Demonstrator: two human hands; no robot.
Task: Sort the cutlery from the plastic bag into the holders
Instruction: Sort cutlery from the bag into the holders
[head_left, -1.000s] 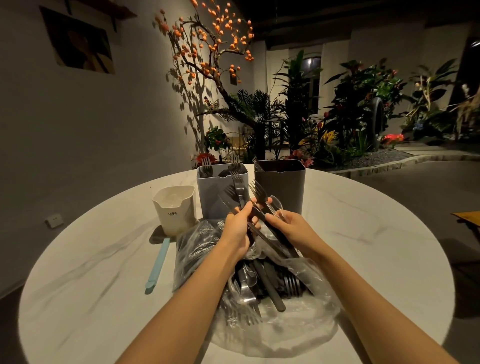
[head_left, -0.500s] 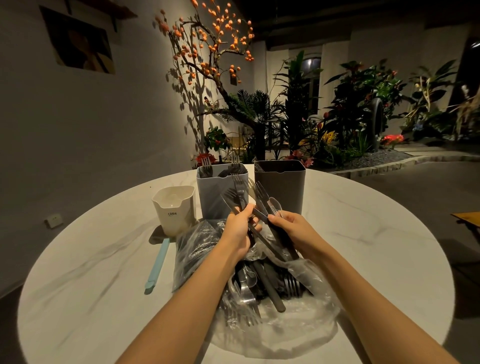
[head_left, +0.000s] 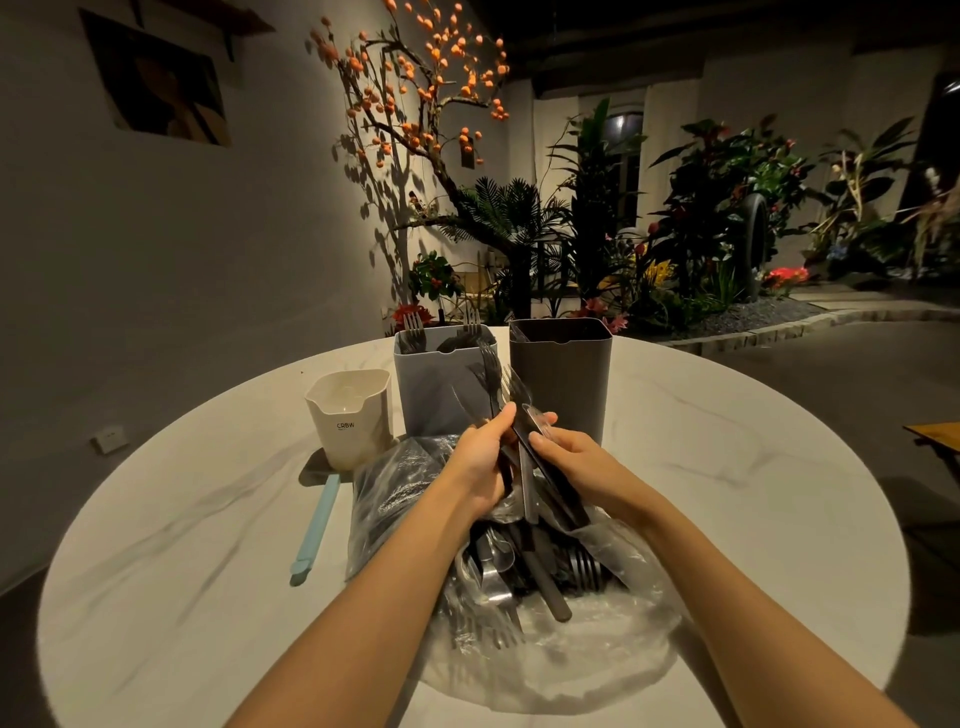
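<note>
a bundle of dark forks (head_left: 493, 384) was held tines-up just above the plastic bag (head_left: 597, 649), at the table's centre — apparently so like pieces could be gathered before dropping. the left hand (head_left: 480, 460) was curled round the handles; the right hand (head_left: 571, 462) pinched a spoon (head_left: 535, 421) apart from them. at 12 o'clock stood the grey-blue holder (head_left: 436, 395), forks already in it, and the dark holder (head_left: 561, 384) — a cream cup (head_left: 350, 421) at 10 o'clock.

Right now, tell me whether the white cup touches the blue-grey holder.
Apart. The head view shows a narrow strip of wall and table between the white cup and the blue-grey holder to its right.
</note>
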